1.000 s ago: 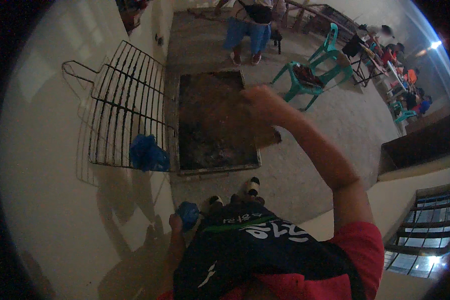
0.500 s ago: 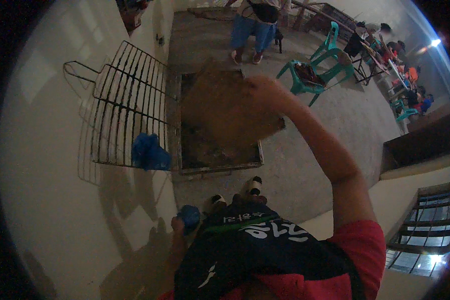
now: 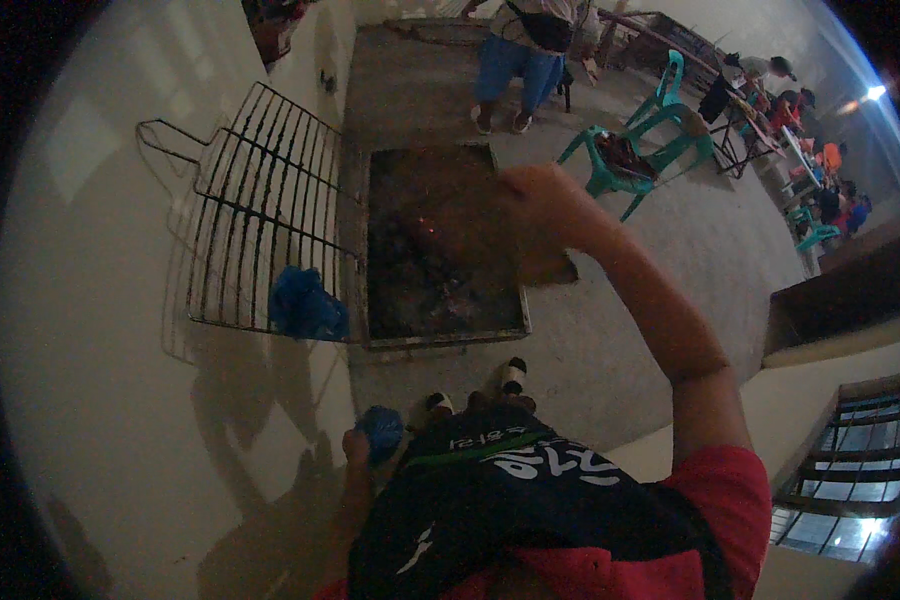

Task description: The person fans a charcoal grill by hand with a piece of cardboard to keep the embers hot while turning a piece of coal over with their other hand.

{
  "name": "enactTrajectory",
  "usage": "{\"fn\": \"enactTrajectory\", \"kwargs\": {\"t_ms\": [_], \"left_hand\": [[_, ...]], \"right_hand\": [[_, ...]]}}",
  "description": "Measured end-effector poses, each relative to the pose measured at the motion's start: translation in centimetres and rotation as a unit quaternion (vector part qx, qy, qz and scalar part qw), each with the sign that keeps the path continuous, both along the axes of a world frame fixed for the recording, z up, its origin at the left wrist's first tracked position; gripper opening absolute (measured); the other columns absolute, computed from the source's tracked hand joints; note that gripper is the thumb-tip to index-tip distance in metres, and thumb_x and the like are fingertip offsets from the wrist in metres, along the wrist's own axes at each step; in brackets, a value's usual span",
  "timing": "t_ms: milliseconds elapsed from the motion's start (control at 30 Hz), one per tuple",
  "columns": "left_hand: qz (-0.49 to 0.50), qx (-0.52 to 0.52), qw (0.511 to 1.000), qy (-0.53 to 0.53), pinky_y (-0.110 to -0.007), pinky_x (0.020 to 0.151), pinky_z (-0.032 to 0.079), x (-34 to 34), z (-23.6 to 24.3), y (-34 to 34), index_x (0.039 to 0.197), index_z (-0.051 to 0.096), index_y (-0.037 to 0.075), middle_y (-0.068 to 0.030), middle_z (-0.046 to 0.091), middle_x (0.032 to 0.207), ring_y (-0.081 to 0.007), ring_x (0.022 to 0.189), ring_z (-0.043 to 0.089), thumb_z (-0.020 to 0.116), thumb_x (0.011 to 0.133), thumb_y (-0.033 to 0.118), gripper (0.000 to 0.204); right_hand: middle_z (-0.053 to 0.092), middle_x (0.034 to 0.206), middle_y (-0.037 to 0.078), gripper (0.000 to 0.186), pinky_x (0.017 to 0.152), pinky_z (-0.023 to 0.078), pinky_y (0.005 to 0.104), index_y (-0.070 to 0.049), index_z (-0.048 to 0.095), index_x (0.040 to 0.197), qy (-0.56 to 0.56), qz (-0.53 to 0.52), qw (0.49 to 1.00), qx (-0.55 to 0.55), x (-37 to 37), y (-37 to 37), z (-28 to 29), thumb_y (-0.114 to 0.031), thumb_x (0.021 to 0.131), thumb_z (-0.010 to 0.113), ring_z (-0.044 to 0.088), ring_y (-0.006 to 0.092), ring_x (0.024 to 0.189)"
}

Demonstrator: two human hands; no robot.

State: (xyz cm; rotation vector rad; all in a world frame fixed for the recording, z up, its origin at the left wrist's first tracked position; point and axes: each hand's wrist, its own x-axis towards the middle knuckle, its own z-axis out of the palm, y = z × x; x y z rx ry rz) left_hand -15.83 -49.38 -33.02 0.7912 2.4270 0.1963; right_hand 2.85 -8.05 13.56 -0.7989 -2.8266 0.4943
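Note:
My right hand (image 3: 548, 198) is closed on the edge of a brown sheet of cardboard (image 3: 548, 264), held above a rectangular charcoal grill (image 3: 450, 341). The sheet is smeared by motion, and part of it hangs past the grill's right side. Dark charcoal (image 3: 430, 285) with grey ash lies in the grill, and a small red ember glows among it. Low on the left, my left hand (image 3: 354, 446) grips a bunched blue plastic bag (image 3: 380, 432); its fingers are partly hidden.
A wire grill rack (image 3: 260, 185) with a loop handle leans on the left wall, a blue plastic bag (image 3: 308, 304) at its lower corner. Beyond the grill stands a person (image 3: 508, 70) in blue shorts. Green plastic chairs (image 3: 625, 180) and several people (image 3: 825, 160) are at the right.
The cardboard has swung from across the middle of the grill toward its right side, uncovering charcoal and the ember. My left hand stays in place with the blue bag.

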Motion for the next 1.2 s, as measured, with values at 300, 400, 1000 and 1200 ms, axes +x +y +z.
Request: {"fn": "enactTrajectory", "kwargs": {"t_ms": [300,400,1000,1200], "left_hand": [[-0.135,-0.013,0.988,0.077,-0.040,0.068,0.043,-0.6,-2.8,0.3,0.083,0.055,0.000,-0.0173,0.053,0.078,-0.0317,0.074,0.053,0.045,0.075,0.017,0.021],[-0.080,-0.038,0.995,0.041,-0.040,0.068,0.043,0.9,-0.1,-0.9,0.083,0.055,0.001,-0.0172,0.052,0.079,-0.0319,0.075,0.052,0.045,0.076,0.017,0.021],[0.072,0.062,0.995,-0.008,-0.042,0.071,0.041,-0.1,-3.4,-2.8,0.089,0.053,-0.002,-0.0192,0.054,0.084,-0.0347,0.081,0.053,0.047,0.076,0.027,0.032],[0.055,0.040,0.998,0.005,-0.042,0.071,0.041,-0.2,-3.5,-3.9,0.088,0.053,-0.002,-0.0194,0.054,0.084,-0.0346,0.081,0.053,0.047,0.076,0.027,0.032]], "right_hand": [[0.055,0.080,0.020,0.028,0.068,0.042,0.0386,0.001,0.055,0.083,-0.061,-0.082,0.993,0.067,1.5,1.0,1.0,-0.026,0.074,0.051,0.053,0.0333,0.078],[0.055,0.078,0.020,0.030,0.067,0.043,0.0392,-0.001,0.055,0.083,0.010,0.052,0.996,-0.076,0.3,-0.6,-0.6,-0.029,0.074,0.050,0.054,0.0341,0.077],[0.056,0.074,0.018,0.025,0.062,0.044,0.0389,-0.001,0.056,0.082,-0.086,-0.057,0.975,0.196,0.3,5.9,-3.6,-0.024,0.074,0.049,0.055,0.0325,0.071],[0.057,0.073,0.017,0.021,0.059,0.045,0.0406,-0.005,0.057,0.086,0.053,0.126,0.987,0.080,-0.2,1.9,-3.4,-0.020,0.072,0.051,0.057,0.0300,0.065]]}}
